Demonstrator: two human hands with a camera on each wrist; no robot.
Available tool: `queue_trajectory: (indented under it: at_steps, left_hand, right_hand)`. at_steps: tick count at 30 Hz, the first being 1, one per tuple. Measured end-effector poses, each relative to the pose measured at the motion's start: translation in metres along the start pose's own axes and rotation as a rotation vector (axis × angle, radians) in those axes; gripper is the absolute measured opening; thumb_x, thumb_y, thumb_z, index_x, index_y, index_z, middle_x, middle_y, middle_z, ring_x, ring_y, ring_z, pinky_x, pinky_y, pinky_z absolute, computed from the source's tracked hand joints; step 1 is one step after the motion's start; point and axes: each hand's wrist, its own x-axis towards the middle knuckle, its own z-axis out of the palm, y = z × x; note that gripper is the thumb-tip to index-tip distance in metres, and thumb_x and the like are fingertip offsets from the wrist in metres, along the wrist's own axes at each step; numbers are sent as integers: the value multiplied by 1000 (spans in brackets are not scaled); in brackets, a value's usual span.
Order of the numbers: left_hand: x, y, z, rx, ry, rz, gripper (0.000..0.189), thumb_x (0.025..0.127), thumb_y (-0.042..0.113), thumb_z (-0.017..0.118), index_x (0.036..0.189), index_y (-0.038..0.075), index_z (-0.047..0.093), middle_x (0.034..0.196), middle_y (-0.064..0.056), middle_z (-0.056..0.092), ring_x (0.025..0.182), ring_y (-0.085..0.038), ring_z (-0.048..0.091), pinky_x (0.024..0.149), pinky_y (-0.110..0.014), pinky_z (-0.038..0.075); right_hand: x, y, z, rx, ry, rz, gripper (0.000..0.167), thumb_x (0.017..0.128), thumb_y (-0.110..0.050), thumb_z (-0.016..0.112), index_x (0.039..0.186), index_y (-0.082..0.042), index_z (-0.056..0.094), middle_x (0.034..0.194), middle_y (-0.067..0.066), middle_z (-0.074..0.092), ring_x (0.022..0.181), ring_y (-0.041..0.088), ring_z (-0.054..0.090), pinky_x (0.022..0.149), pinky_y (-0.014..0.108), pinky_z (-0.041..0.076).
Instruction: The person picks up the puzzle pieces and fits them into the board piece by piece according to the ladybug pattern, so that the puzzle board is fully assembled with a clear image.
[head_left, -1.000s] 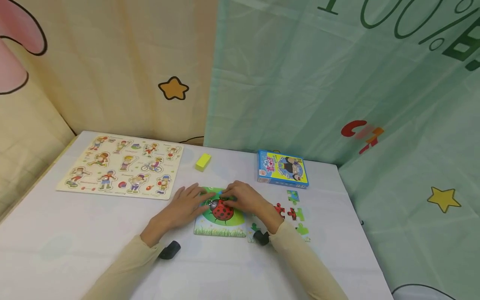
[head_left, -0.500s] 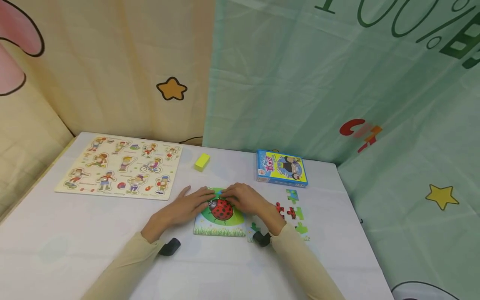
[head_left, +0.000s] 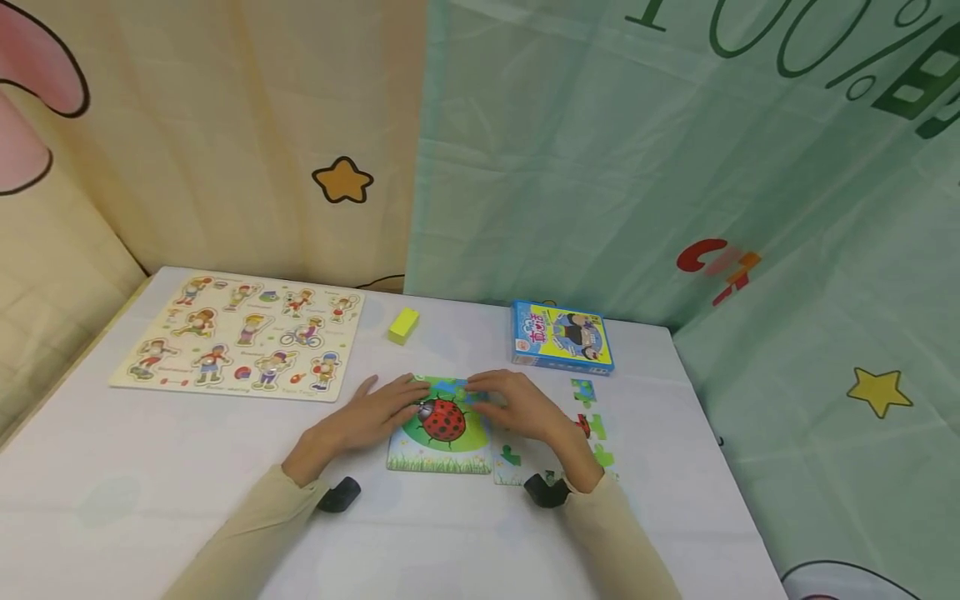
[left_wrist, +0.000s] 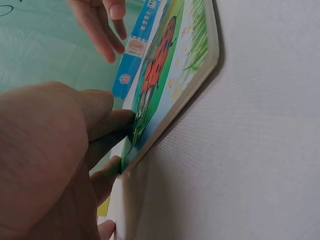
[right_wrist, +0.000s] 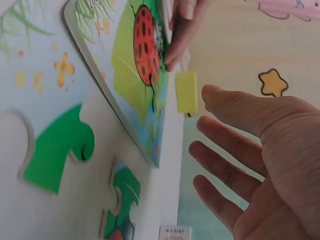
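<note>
A square ladybug picture puzzle (head_left: 442, 462) with a grassy lower edge lies at the middle of the table. My left hand (head_left: 363, 421) rests on its upper left part, fingers fairly straight, and the left wrist view shows fingertips at the puzzle's edge (left_wrist: 170, 120). Close over the puzzle's upper right corner is my right hand (head_left: 521, 406). In the right wrist view, the fingers of this right hand (right_wrist: 270, 150) are spread and loosely bent, with nothing between them. To the right lie loose jigsaw pieces, among them a green one (head_left: 511, 455) and a blue-green one (head_left: 583, 391).
A pegged board of sports figures (head_left: 247, 333) lies at the back left. Behind the puzzle stands a yellow block (head_left: 403, 326), and a blue and yellow box (head_left: 562, 337) lies at the back right. Curtains (head_left: 525, 167) hang behind the table (head_left: 420, 542).
My right hand has drawn back to the right from the puzzle's upper middle, its fingers now spread. The left hand shifted slightly on the upper left part at first, then stayed put.
</note>
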Motion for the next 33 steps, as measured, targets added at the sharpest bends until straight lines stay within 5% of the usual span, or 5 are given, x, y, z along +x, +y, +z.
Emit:
queue_trajectory:
  at_steps: [7, 22, 33]
  left_hand:
    - [-1, -1, 0, -7, 18, -1, 46, 107, 28, 45, 150, 13, 46, 159, -5, 41, 153, -34, 24, 119, -71, 5]
    - [1, -3, 2, -38, 29, -9, 49, 106, 35, 49, 150, 14, 48, 158, -4, 42, 153, -33, 24, 119, -71, 3]
    - [0, -3, 2, -56, 21, -2, 48, 106, 34, 48, 150, 13, 48, 159, -5, 42, 153, -34, 24, 120, -70, 2]
  right_hand:
    - [-20, 8, -11, 13, 49, 8, 38, 95, -20, 69, 130, -5, 66, 136, 11, 64, 130, 29, 57, 108, 50, 48]
    - [-59, 35, -23, 6, 64, 191, 42, 93, -23, 73, 131, -11, 66, 137, 6, 64, 130, 29, 56, 101, 50, 53]
    - [-83, 72, -42, 5, 144, 312, 45, 90, -24, 76, 132, -11, 65, 135, 8, 65, 132, 33, 54, 108, 57, 46]
